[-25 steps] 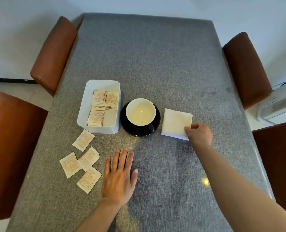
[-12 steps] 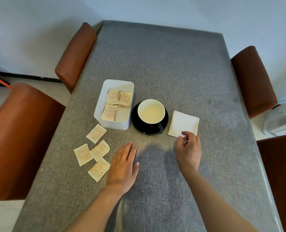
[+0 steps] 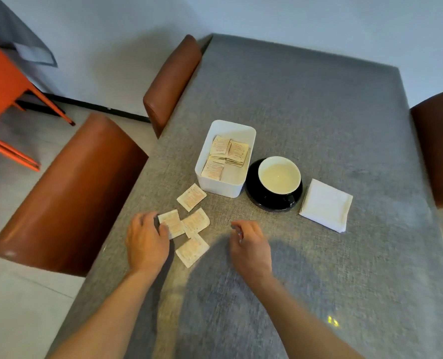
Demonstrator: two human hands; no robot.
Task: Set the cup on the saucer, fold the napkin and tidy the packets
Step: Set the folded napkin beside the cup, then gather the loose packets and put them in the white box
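Observation:
A cream cup point(image 3: 279, 176) stands on the black saucer point(image 3: 256, 200) at the table's middle. Right of it lies the folded white napkin point(image 3: 326, 204). A white box point(image 3: 224, 186) left of the saucer holds stacked packets point(image 3: 228, 154). Several loose packets point(image 3: 192, 250) lie on the cloth in front of the box. My left hand point(image 3: 146, 242) has thumb and fingers closed on the left edge of one packet point(image 3: 173, 224), which lies flat. My right hand point(image 3: 251, 247) hovers loosely curled, empty, right of the loose packets.
The table point(image 3: 319, 112) wears a grey cloth. Brown chairs stand along the left side point(image 3: 67, 193) point(image 3: 171, 79) and at the right edge point(image 3: 438, 146). An orange chair point(image 3: 2, 99) stands on the floor far left.
My right hand let go of the napkin and drew back toward me and left. My left hand slid left from the bare cloth onto a loose packet. The view swung left.

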